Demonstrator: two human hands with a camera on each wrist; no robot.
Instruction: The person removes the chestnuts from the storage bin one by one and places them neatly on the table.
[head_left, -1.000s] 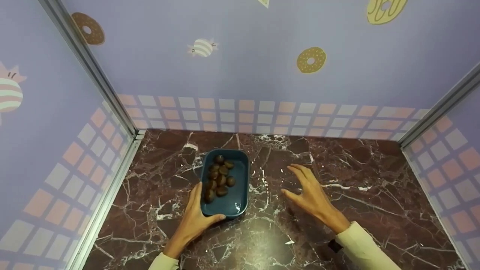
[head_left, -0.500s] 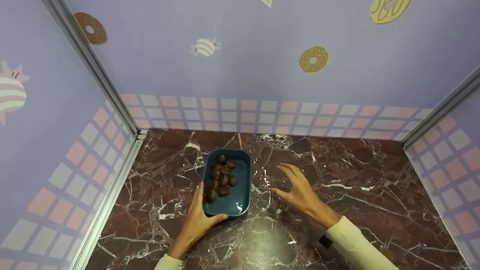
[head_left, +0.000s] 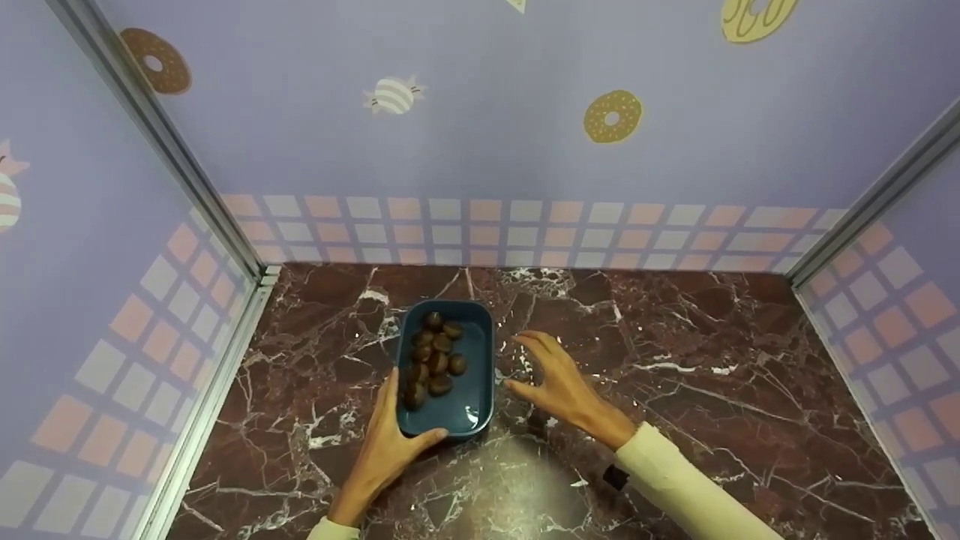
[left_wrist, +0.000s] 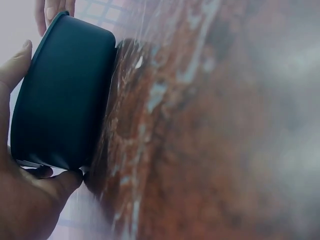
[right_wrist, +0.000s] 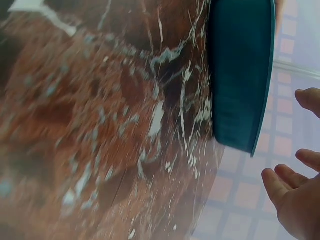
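A dark teal rectangular container [head_left: 474,375] with rounded corners rests on the marbled tabletop. Several glossy brown chestnuts [head_left: 438,363] lie in it, mostly along its left half. My left hand [head_left: 386,442] grips the near left corner, its fingers along the left wall and its thumb on the near wall. In the left wrist view the thumb [left_wrist: 17,62] and a fingertip press the outside of the container [left_wrist: 65,90]. To the right of the container, my right hand [head_left: 559,386] holds nothing, with fingers and thumb spread apart. A small gap separates it from the container [right_wrist: 240,75].
The tabletop [head_left: 712,420] is dark red marble with white veins. Lilac walls with printed sweets and checks [head_left: 525,150] enclose it at the back and both sides. A pale metal rail [head_left: 217,390] runs along the left edge.
My right hand has moved left, closer to the container's right wall. My left hand keeps its grip at the corner. The whole head view has shifted slightly.
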